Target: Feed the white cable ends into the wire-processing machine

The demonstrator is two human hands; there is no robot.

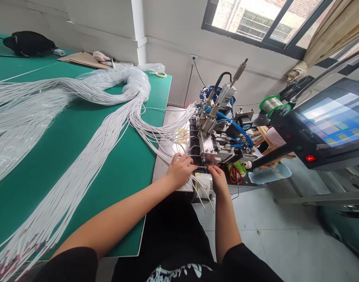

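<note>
A short white cable (202, 167) spans the gap between my two hands at the near end of a soldering machine (208, 137) with metal cylinders and blue air hoses. My left hand (181, 170) pinches the cable on the left of the black slotted fixture (193, 137). On the fixture's other side, my right hand (219, 179) has thumb and fingers closed at the cable's end; the tip is hidden. More white cables (176, 135) lead into the fixture from the left. Several loose cable ends (201, 188) hang below my left hand over a taped box-shaped part (207, 182).
A long bundle of white cables (100, 149) lies across the green table (132, 164), partly in plastic wrap (141, 80). Right of the machine are a wire spool (275, 106), a touchscreen (338, 121), red-handled scissors (235, 175) and a clear bluish container (270, 174).
</note>
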